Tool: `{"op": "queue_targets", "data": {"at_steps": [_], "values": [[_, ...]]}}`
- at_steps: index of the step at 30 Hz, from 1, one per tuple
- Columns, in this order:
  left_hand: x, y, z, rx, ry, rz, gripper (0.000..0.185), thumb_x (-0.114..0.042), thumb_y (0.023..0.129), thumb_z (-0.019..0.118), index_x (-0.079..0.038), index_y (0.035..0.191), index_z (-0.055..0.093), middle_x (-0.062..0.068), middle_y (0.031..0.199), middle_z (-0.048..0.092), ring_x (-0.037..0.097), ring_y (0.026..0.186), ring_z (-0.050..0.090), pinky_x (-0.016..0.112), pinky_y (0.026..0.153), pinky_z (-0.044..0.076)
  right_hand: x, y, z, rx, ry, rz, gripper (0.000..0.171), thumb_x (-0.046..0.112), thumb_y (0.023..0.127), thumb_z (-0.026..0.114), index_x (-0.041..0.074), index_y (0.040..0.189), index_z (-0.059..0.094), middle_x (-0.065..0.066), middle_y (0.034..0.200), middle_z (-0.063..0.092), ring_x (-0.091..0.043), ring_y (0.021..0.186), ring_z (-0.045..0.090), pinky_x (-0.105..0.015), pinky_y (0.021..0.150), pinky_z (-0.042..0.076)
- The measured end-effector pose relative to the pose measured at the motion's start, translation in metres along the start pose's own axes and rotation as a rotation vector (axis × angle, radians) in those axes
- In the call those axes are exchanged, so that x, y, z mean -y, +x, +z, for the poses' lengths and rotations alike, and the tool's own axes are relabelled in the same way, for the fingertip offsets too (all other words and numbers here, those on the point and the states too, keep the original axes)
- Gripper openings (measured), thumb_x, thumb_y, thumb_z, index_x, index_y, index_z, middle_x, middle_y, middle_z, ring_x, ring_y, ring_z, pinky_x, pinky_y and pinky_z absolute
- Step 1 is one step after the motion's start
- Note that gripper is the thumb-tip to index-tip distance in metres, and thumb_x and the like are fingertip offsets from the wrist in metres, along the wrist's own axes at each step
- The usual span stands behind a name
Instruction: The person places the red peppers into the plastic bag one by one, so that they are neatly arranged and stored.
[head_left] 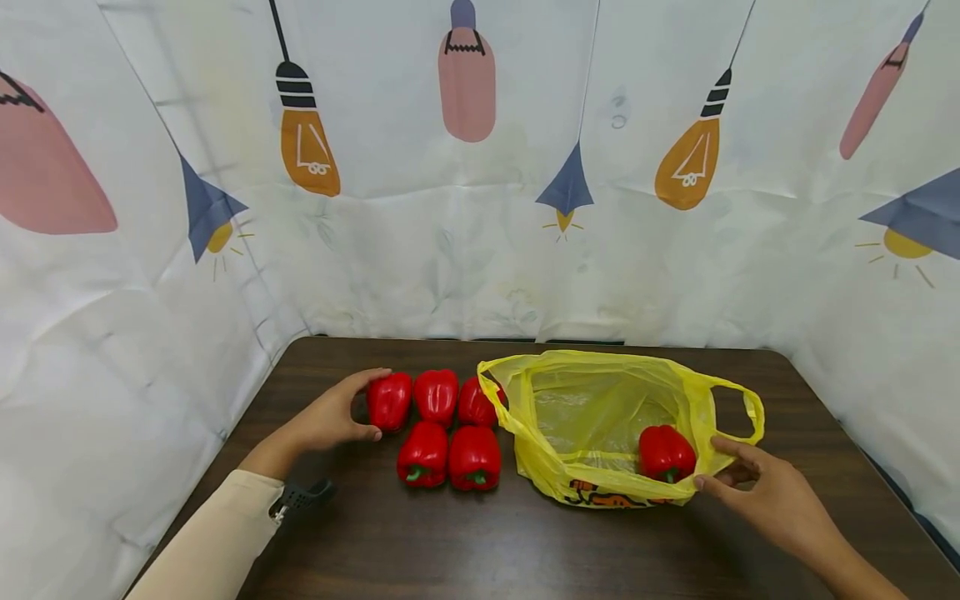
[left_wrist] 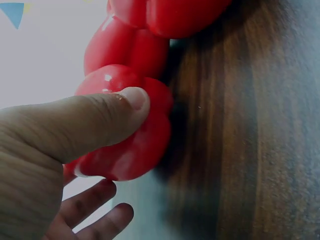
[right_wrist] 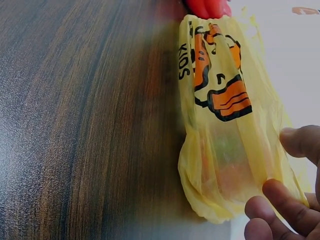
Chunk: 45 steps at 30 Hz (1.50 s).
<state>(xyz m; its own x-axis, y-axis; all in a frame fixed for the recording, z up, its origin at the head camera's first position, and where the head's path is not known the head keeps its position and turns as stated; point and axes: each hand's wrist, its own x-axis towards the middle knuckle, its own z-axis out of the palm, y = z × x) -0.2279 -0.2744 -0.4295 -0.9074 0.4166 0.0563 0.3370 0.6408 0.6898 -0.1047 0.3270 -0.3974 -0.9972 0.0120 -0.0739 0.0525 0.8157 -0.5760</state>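
My left hand (head_left: 330,417) is on the far-left shiny red bell pepper (head_left: 389,401), the one at the end of the back row. My thumb (left_wrist: 95,125) presses its near side and my other fingers curl over its far side, so I hold it from the left. In the left wrist view the thumb lies flat on the red skin, and the pepper sits on the dark brown wooden table (head_left: 465,542).

Four more red peppers (head_left: 448,427) sit close together just to the right of it, two in the back row and two in front. They touch or nearly touch each other.

The thin yellow plastic bag (head_left: 600,417) lies to the right of all the peppers, with its mouth open and facing up and toward me. One red pepper in the bag (head_left: 665,452) already rests near its right side.

My right hand (head_left: 772,496) is at the bag's right edge. Its fingers (right_wrist: 282,202) are loosely spread and touch the plastic by the handle (head_left: 738,412); I cannot tell if they pinch it.

So the pepper I hold lies well apart from the bag, which is off to the right, past the other peppers.
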Motion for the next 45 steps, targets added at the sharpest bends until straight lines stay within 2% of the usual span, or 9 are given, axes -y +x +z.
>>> {"op": "queue_targets", "data": {"at_steps": [7, 11, 16, 21, 26, 29, 35, 41, 45], "values": [[0.005, -0.004, 0.000, -0.038, -0.027, -0.009, 0.093, -0.015, 0.076, 0.092, -0.009, 0.154, 0.041, 0.020, 0.148, 0.046, 0.044, 0.124, 0.055, 0.056, 0.098, 0.052, 0.002, 0.000, 0.001, -0.007, 0.008, -0.020, 0.081, 0.047, 0.089, 0.079, -0.006, 0.144, 0.052, -0.001, 0.092, 0.072, -0.018, 0.085, 0.065, -0.029, 0.055, 0.046], [0.004, -0.007, -0.003, -0.075, -0.032, -0.019, 0.093, -0.019, 0.077, 0.092, -0.009, 0.154, 0.041, 0.022, 0.150, 0.045, 0.047, 0.123, 0.057, 0.056, 0.096, 0.053, 0.004, 0.002, 0.002, -0.015, 0.011, -0.033, 0.080, 0.046, 0.088, 0.080, -0.006, 0.143, 0.053, -0.001, 0.092, 0.072, -0.019, 0.085, 0.066, -0.029, 0.056, 0.047], [-0.001, -0.007, -0.010, -0.110, -0.094, -0.016, 0.095, -0.019, 0.079, 0.091, -0.010, 0.156, 0.037, 0.023, 0.147, 0.047, 0.048, 0.121, 0.059, 0.053, 0.092, 0.055, 0.006, 0.003, 0.001, -0.009, 0.010, -0.038, 0.080, 0.046, 0.089, 0.080, -0.006, 0.143, 0.053, -0.001, 0.091, 0.072, -0.018, 0.084, 0.066, -0.030, 0.056, 0.048], [-0.011, -0.003, -0.020, -0.114, -0.125, -0.003, 0.095, -0.018, 0.080, 0.090, -0.011, 0.157, 0.035, 0.022, 0.146, 0.047, 0.045, 0.118, 0.061, 0.044, 0.084, 0.060, 0.006, 0.003, 0.001, -0.011, 0.004, -0.035, 0.080, 0.046, 0.089, 0.080, -0.006, 0.143, 0.053, -0.001, 0.090, 0.071, -0.018, 0.083, 0.065, -0.030, 0.055, 0.047], [-0.025, 0.000, -0.025, -0.117, -0.112, 0.005, 0.095, -0.018, 0.080, 0.090, -0.011, 0.157, 0.036, 0.021, 0.153, 0.040, 0.048, 0.118, 0.061, 0.046, 0.083, 0.060, 0.004, 0.003, 0.001, -0.011, 0.011, -0.033, 0.080, 0.045, 0.088, 0.080, -0.006, 0.143, 0.053, -0.001, 0.091, 0.072, -0.018, 0.084, 0.066, -0.029, 0.056, 0.048], [-0.030, 0.003, -0.024, -0.119, -0.099, 0.001, 0.094, -0.020, 0.080, 0.090, -0.013, 0.157, 0.037, 0.019, 0.153, 0.040, 0.044, 0.114, 0.063, 0.046, 0.083, 0.060, 0.004, 0.002, 0.001, -0.009, 0.015, -0.034, 0.080, 0.044, 0.089, 0.080, -0.007, 0.143, 0.053, -0.001, 0.091, 0.072, -0.019, 0.084, 0.066, -0.029, 0.056, 0.048], [-0.039, 0.007, -0.022, -0.119, -0.085, 0.013, 0.093, -0.027, 0.082, 0.090, -0.015, 0.158, 0.038, 0.015, 0.153, 0.041, 0.035, 0.109, 0.065, 0.037, 0.081, 0.061, 0.003, 0.000, 0.002, -0.012, 0.014, -0.031, 0.080, 0.045, 0.088, 0.080, -0.007, 0.143, 0.053, -0.001, 0.090, 0.072, -0.019, 0.084, 0.066, -0.029, 0.055, 0.046], [-0.057, 0.013, -0.020, -0.119, -0.078, 0.033, 0.095, -0.026, 0.081, 0.090, -0.017, 0.159, 0.036, 0.013, 0.151, 0.045, 0.036, 0.114, 0.064, 0.040, 0.082, 0.061, 0.002, -0.001, 0.001, -0.013, 0.007, -0.022, 0.080, 0.045, 0.088, 0.080, -0.006, 0.143, 0.053, -0.001, 0.091, 0.072, -0.019, 0.085, 0.066, -0.029, 0.055, 0.045], [-0.071, 0.016, -0.018, -0.112, -0.092, 0.071, 0.096, -0.026, 0.081, 0.090, -0.017, 0.160, 0.035, 0.012, 0.151, 0.045, 0.036, 0.116, 0.064, 0.043, 0.083, 0.060, 0.002, -0.001, 0.000, -0.019, 0.004, -0.019, 0.080, 0.046, 0.088, 0.080, -0.007, 0.143, 0.053, -0.002, 0.092, 0.072, -0.019, 0.086, 0.066, -0.029, 0.055, 0.046]]}}
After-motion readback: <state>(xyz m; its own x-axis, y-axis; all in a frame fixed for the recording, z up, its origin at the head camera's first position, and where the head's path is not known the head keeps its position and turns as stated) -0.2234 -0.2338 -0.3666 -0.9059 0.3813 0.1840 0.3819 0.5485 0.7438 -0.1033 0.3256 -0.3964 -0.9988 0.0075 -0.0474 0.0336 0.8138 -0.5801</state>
